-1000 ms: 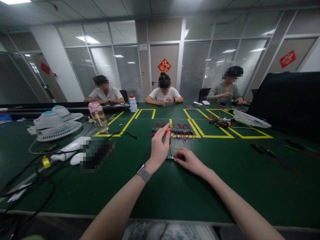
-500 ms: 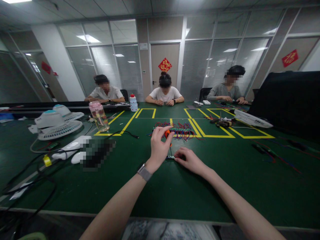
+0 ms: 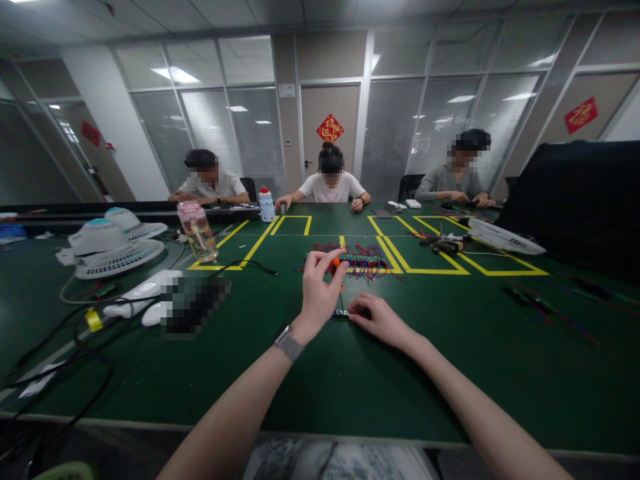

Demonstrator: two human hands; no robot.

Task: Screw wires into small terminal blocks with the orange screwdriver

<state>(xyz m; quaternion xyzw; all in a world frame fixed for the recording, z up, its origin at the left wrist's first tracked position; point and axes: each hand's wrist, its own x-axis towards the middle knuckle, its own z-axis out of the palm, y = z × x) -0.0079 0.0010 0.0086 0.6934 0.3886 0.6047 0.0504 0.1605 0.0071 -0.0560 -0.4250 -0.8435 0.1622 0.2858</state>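
Note:
My left hand, with a watch on its wrist, is closed around the orange handle of an upright screwdriver. Its thin dark shaft points down to a small circuit board lying on the green table. The fingers of my right hand pinch the right end of that board and partly cover it. Just beyond my left hand lies a row of circuit boards with red and blue wires. The screwdriver's tip is too small to make out clearly.
On the left are white fans, a pink-lidded bottle, a white power strip and black cables. Pliers-like tools and a white keyboard-like object lie right. Three people sit across the table.
My hands, the screwdriver and the board stay almost in place. Across the table, the middle person's hands have moved apart, one reaching out beside the blue-and-white bottle.

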